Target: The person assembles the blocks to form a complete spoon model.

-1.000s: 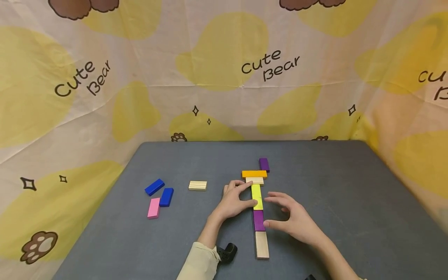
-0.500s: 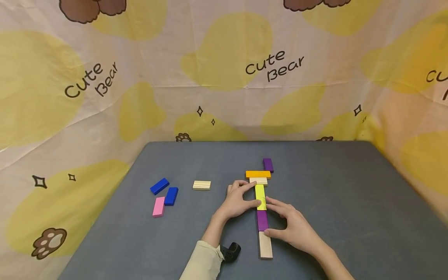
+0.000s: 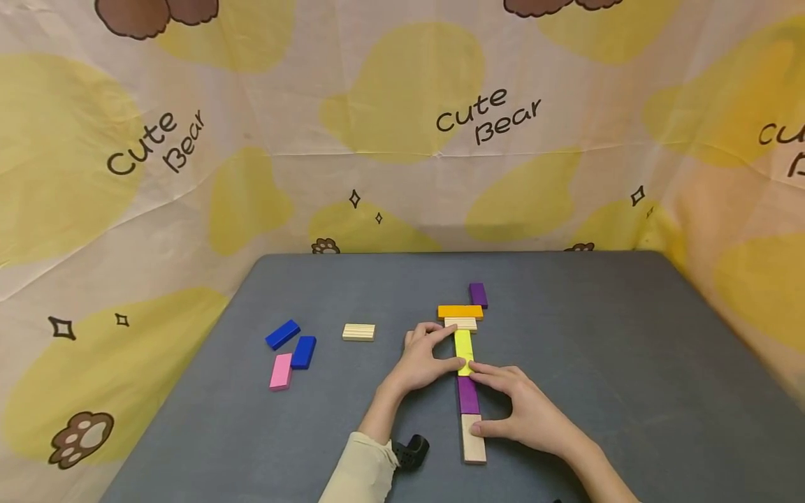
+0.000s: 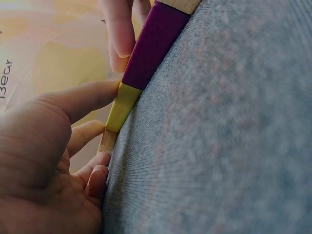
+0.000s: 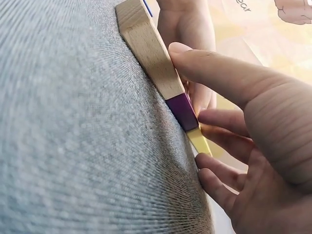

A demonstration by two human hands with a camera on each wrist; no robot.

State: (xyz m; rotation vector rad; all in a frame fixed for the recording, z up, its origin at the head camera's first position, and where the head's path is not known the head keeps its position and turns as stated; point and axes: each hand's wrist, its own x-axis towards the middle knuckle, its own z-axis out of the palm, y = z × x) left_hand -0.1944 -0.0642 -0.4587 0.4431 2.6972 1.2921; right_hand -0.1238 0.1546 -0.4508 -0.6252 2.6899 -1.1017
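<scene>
A row of flat wooden blocks runs away from me on the grey table (image 3: pixel 566 293): a plain block (image 3: pixel 474 448), a purple block (image 3: pixel 468 395) and a yellow block (image 3: pixel 463 342), end to end. A pale striped block (image 3: pixel 461 324) and an orange block (image 3: pixel 460 312) lie crosswise at the far end. My left hand (image 3: pixel 420 363) rests its thumb on the yellow block, its index fingertip by the yellow and striped blocks' junction. From the right, my right hand (image 3: pixel 534 412) touches the plain block with its thumb (image 5: pixel 187 52), its fingertips at the yellow-purple junction.
Beyond the orange block lies another purple block (image 3: pixel 478 295). To the left are a loose striped block (image 3: pixel 358 332), two blue blocks (image 3: pixel 305 353) and a pink block (image 3: pixel 281 372). A printed cloth (image 3: pixel 402 126) stands behind the table.
My right hand has moved left and nearer to me, from beside the row onto it; its thumb went from the purple block to the plain one. The left hand stays put.
</scene>
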